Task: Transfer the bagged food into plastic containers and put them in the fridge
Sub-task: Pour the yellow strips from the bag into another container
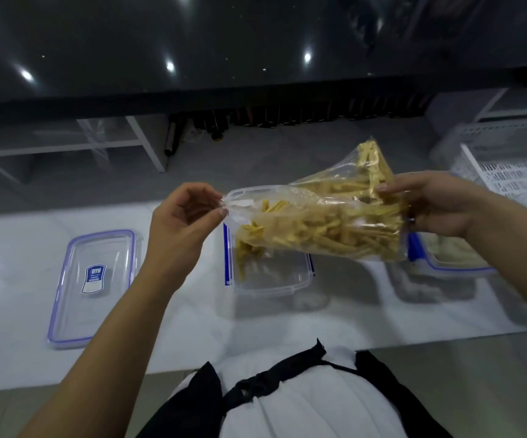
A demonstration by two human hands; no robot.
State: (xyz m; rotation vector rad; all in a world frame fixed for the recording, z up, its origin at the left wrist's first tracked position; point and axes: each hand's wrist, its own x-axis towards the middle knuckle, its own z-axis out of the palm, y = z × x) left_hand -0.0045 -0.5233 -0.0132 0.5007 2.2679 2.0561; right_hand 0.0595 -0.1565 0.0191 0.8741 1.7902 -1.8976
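A clear plastic bag (325, 222) full of yellow fry-like sticks lies tilted above an open clear container (275, 276) with blue clips on the white counter. My left hand (183, 222) pinches the bag's open mouth at its left end. My right hand (436, 203) grips the bag's raised closed end. Some yellow sticks lie in the container's left part. A second container (455, 260) with pale food in it stands to the right, partly hidden by my right hand and the bag.
A clear lid (95, 282) with a blue rim and a label lies flat on the white counter (192, 327) at the left. A white slotted basket (508, 165) stands at the far right. A dark glossy ledge runs above the counter, with dark bottles (287, 118) beneath it.
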